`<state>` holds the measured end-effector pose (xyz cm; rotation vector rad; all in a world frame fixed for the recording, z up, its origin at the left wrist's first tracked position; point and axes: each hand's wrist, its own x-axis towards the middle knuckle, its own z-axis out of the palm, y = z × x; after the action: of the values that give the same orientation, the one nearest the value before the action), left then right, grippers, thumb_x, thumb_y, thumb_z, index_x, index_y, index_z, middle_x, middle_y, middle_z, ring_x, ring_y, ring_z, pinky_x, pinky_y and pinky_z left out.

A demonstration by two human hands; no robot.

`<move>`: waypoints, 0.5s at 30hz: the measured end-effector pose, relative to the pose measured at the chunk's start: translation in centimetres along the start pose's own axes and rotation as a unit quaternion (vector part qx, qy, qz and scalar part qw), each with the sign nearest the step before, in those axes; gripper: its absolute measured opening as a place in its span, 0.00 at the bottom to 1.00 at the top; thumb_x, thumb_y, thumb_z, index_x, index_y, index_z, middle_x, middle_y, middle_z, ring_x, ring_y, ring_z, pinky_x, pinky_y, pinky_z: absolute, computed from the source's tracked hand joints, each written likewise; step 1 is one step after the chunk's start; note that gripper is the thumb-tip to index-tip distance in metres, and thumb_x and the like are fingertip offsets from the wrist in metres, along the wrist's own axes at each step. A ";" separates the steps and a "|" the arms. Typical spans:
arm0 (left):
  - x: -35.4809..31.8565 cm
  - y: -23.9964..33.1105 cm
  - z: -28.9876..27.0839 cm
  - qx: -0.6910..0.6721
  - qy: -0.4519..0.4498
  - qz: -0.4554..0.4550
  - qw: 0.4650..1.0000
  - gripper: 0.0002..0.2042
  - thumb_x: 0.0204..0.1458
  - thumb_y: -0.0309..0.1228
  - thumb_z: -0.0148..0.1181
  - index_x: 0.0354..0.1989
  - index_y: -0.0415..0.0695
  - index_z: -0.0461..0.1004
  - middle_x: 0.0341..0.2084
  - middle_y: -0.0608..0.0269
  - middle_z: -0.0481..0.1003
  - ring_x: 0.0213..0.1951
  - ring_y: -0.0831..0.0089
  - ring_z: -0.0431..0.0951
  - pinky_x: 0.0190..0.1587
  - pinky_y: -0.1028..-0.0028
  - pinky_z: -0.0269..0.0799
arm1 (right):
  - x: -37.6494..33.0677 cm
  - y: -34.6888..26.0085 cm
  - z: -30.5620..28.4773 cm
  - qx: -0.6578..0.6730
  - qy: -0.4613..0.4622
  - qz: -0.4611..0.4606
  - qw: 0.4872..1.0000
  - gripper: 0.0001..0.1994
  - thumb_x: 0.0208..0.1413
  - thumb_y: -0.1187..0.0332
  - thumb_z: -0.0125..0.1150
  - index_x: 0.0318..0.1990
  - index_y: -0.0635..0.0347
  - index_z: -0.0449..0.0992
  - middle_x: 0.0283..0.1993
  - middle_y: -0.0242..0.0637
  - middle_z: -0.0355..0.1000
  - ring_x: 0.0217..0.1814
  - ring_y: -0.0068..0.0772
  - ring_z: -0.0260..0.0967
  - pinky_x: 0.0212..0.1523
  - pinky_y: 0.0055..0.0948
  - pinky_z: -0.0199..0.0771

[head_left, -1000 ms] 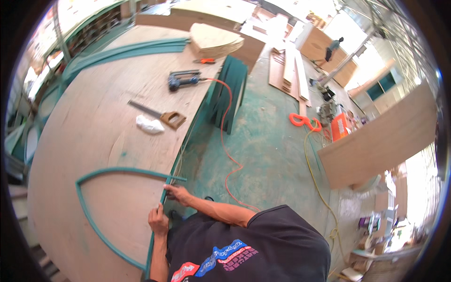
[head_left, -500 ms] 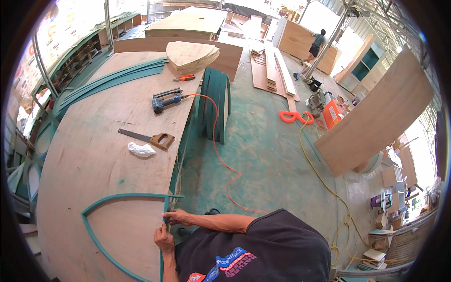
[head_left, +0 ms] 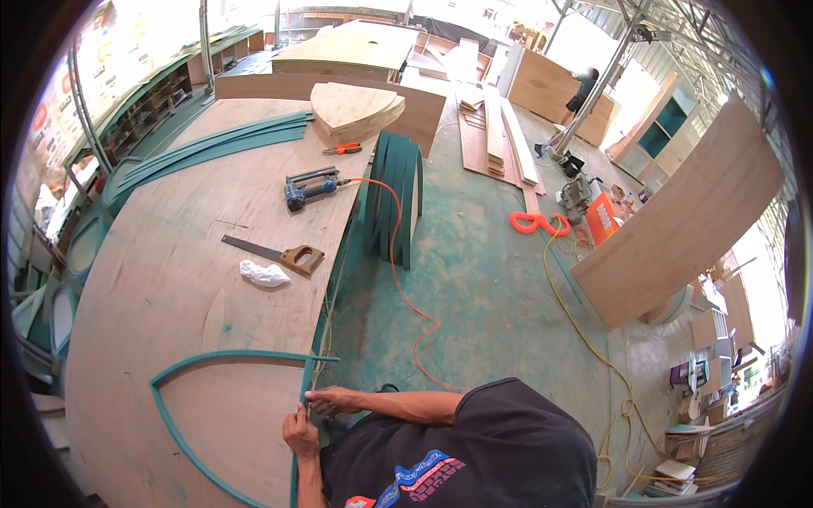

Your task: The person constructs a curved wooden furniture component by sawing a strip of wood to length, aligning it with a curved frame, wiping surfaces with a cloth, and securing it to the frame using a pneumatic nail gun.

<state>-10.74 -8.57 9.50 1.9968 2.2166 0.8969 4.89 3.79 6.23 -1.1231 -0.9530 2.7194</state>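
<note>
A pointed-arch frame of teal strips [head_left: 174,427] lies around a bare plywood panel [head_left: 237,419] at the worktable's near edge. A straight teal strip [head_left: 306,378] runs along the panel's right side and crosses the end of the upper curved strip, which sticks out past the table edge. My left hand [head_left: 301,433] is closed on the straight strip beside the panel. Just above it, my right hand [head_left: 333,400] pinches at the same strip with its fingertips. Anything small between the two hands is too hidden to make out.
On the table [head_left: 144,313] lie a handsaw [head_left: 275,254], crumpled white material [head_left: 264,273], a nail gun [head_left: 312,188] with an orange hose, orange-handled pliers [head_left: 343,149], teal strips [head_left: 216,148] and stacked panels [head_left: 356,108]. Teal arched pieces [head_left: 394,199] stand beside it. A person [head_left: 580,93] works far off.
The whole view has shifted slightly, moving the table a little right and down in it. Both hands stay at the straight strip, the right hand's fingers slightly more curled. The far person has bent forward.
</note>
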 end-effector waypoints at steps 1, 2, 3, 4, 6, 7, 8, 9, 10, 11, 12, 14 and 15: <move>0.0 0.0 -0.1 0.001 -0.004 0.000 1.000 0.15 0.54 0.21 0.61 0.50 0.38 0.82 0.24 0.54 0.70 0.29 0.54 0.74 0.33 0.58 0.70 | -0.2 0.1 -0.4 -0.011 -0.005 0.007 1.000 0.41 0.56 0.35 0.67 0.65 0.60 0.71 0.60 0.38 0.72 0.63 0.36 0.69 0.56 0.43 0.74; 0.0 0.1 -0.2 0.001 -0.001 0.000 1.000 0.15 0.54 0.21 0.61 0.50 0.38 0.82 0.24 0.54 0.70 0.29 0.54 0.74 0.33 0.58 0.70 | -0.7 0.2 -1.0 -0.029 -0.001 0.007 1.000 0.41 0.56 0.35 0.67 0.66 0.60 0.71 0.60 0.38 0.73 0.62 0.36 0.70 0.55 0.43 0.75; 0.1 0.3 -0.3 0.001 0.002 0.001 1.000 0.14 0.54 0.20 0.61 0.49 0.38 0.83 0.24 0.54 0.70 0.29 0.54 0.74 0.33 0.58 0.70 | -1.3 0.3 -1.4 -0.048 0.003 0.008 0.999 0.41 0.56 0.35 0.67 0.66 0.60 0.71 0.60 0.38 0.73 0.61 0.36 0.70 0.54 0.43 0.75; 0.3 0.3 -0.2 0.001 0.007 0.001 1.000 0.14 0.54 0.20 0.61 0.49 0.38 0.83 0.24 0.54 0.70 0.28 0.54 0.74 0.33 0.58 0.70 | -1.9 0.1 -1.8 -0.068 0.005 0.011 0.998 0.41 0.57 0.36 0.67 0.66 0.59 0.71 0.59 0.37 0.73 0.60 0.36 0.71 0.53 0.42 0.76; 0.2 -0.1 0.1 -0.003 0.018 0.007 1.000 0.13 0.55 0.20 0.60 0.48 0.38 0.83 0.23 0.54 0.69 0.28 0.54 0.73 0.32 0.58 0.70 | -3.5 -0.1 -3.1 -0.106 0.012 0.017 0.994 0.39 0.57 0.37 0.67 0.65 0.59 0.71 0.57 0.37 0.75 0.58 0.35 0.73 0.52 0.42 0.77; 0.2 0.0 0.1 -0.007 0.021 0.009 1.000 0.13 0.55 0.19 0.60 0.48 0.37 0.83 0.23 0.54 0.69 0.27 0.54 0.73 0.31 0.58 0.70 | -4.2 0.1 -4.2 -0.115 0.028 0.014 0.993 0.38 0.58 0.38 0.67 0.65 0.59 0.72 0.57 0.36 0.75 0.57 0.35 0.73 0.52 0.41 0.77; 0.3 0.1 0.2 -0.006 0.019 0.008 1.000 0.12 0.56 0.19 0.59 0.47 0.37 0.83 0.22 0.54 0.69 0.27 0.54 0.73 0.31 0.58 0.70 | -4.9 0.1 -5.3 -0.123 0.044 0.010 0.991 0.38 0.58 0.38 0.67 0.65 0.58 0.72 0.56 0.36 0.76 0.56 0.36 0.74 0.51 0.40 0.77; 0.6 0.5 -0.3 -0.004 0.017 0.005 1.000 0.12 0.56 0.19 0.59 0.47 0.37 0.83 0.22 0.54 0.69 0.27 0.54 0.73 0.31 0.58 0.70 | -5.7 0.1 -6.3 -0.132 0.058 0.009 0.990 0.37 0.58 0.39 0.67 0.65 0.58 0.72 0.56 0.36 0.76 0.56 0.36 0.74 0.51 0.40 0.78; 0.8 0.8 -0.6 -0.001 0.016 0.003 1.000 0.12 0.57 0.19 0.58 0.47 0.37 0.83 0.22 0.54 0.69 0.26 0.54 0.73 0.30 0.58 0.69 | -6.7 -0.3 -7.2 -0.129 0.076 0.003 0.989 0.36 0.59 0.40 0.67 0.64 0.58 0.72 0.56 0.36 0.76 0.55 0.36 0.75 0.50 0.39 0.78; 0.9 0.8 -0.7 -0.003 0.018 0.001 1.000 0.11 0.57 0.19 0.58 0.47 0.37 0.83 0.22 0.54 0.69 0.26 0.54 0.73 0.30 0.58 0.69 | -7.8 -0.9 -8.2 -0.128 0.093 -0.003 0.987 0.35 0.59 0.41 0.67 0.64 0.58 0.73 0.55 0.37 0.77 0.54 0.35 0.75 0.48 0.38 0.79; 0.8 0.9 -0.7 -0.006 0.020 -0.001 1.000 0.11 0.57 0.19 0.58 0.46 0.36 0.83 0.22 0.54 0.69 0.26 0.54 0.73 0.30 0.58 0.69 | -8.9 -1.7 -9.1 -0.126 0.112 -0.008 0.986 0.34 0.59 0.41 0.67 0.63 0.58 0.73 0.55 0.37 0.77 0.53 0.35 0.76 0.47 0.37 0.79; 0.8 1.0 -0.4 -0.009 0.022 -0.004 1.000 0.11 0.57 0.19 0.58 0.47 0.36 0.83 0.22 0.53 0.70 0.26 0.54 0.72 0.30 0.58 0.69 | -10.3 -3.2 -11.7 -0.144 0.180 0.009 0.973 0.31 0.60 0.44 0.67 0.61 0.58 0.75 0.53 0.36 0.78 0.50 0.34 0.77 0.44 0.36 0.80; 0.7 0.9 -0.2 -0.008 0.022 -0.003 1.000 0.11 0.57 0.18 0.58 0.47 0.36 0.83 0.23 0.53 0.70 0.26 0.54 0.73 0.30 0.58 0.69 | -10.7 -4.1 -13.2 -0.152 0.215 0.016 0.965 0.29 0.60 0.45 0.67 0.60 0.58 0.76 0.52 0.36 0.78 0.49 0.33 0.78 0.43 0.35 0.81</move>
<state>-10.12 -8.03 10.31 1.9804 2.2297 0.9630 20.64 11.19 7.98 -1.6989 -1.3010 2.2446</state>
